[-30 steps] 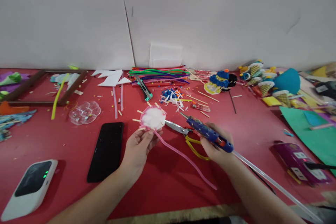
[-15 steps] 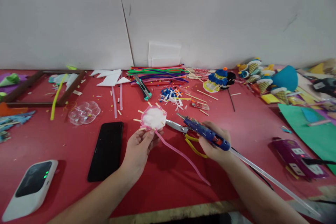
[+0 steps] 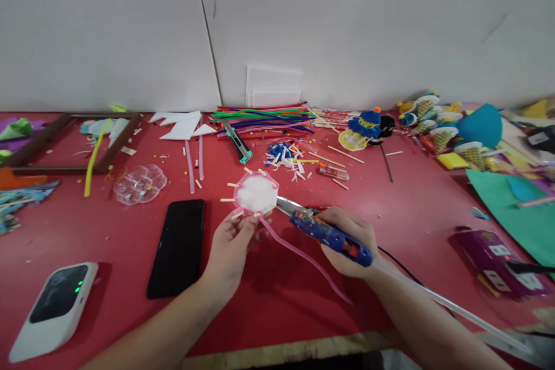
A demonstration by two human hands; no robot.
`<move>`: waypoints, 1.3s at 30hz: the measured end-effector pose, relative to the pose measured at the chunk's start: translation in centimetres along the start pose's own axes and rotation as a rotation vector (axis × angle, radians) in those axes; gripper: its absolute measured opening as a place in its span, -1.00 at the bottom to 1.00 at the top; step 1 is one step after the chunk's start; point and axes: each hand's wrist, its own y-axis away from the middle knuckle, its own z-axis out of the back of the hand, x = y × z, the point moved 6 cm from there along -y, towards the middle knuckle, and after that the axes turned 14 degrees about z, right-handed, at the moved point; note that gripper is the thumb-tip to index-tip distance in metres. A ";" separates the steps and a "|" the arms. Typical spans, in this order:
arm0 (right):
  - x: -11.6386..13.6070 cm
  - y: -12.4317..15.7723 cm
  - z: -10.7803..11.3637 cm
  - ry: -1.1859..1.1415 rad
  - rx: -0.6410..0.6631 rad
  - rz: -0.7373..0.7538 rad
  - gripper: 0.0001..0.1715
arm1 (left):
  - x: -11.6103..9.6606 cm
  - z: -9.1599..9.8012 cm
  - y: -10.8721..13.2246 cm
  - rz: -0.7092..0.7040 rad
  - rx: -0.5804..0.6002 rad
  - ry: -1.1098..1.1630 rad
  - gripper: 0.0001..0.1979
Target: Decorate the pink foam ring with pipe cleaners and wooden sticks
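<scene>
My left hand (image 3: 229,245) pinches the lower edge of a small white disc (image 3: 257,194). Short pale sticks stand out around its rim, and a pink pipe cleaner (image 3: 307,262) is wound along them, its loose end trailing down to the right. In my right hand (image 3: 358,231) is a blue hot glue gun (image 3: 332,237), fingers wrapped round it, front end pointing left towards the disc. A long clear glue stick (image 3: 468,309) runs out of its back. Behind the gun lie scissors (image 3: 288,206), mostly hidden, only the blades showing clearly.
On the red table are a black phone (image 3: 177,248), a white device (image 3: 54,309) with green lights, and a purple power strip (image 3: 500,260). Further back lie a box cutter (image 3: 236,141), a pipe cleaner bundle (image 3: 264,118), cut bits (image 3: 284,153) and a brown frame (image 3: 73,170).
My right hand has brought the glue gun slightly left and down, so it now covers the scissors' yellow handles. The left hand still holds the disc, nearly in place. The view has shifted slightly.
</scene>
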 end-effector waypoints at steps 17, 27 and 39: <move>0.8 0.0 -0.9 -0.060 0.096 0.200 -0.64 | -0.2 0.3 0.1 -0.091 -0.062 0.009 -0.61; 0.7 -0.3 -1.3 0.007 0.120 0.178 -0.74 | -0.1 0.1 0.3 -0.091 -0.042 -0.038 -0.66; 1.1 -0.1 -1.5 0.037 0.137 0.195 -0.74 | -0.1 0.5 0.3 -0.185 -0.047 -0.081 -0.66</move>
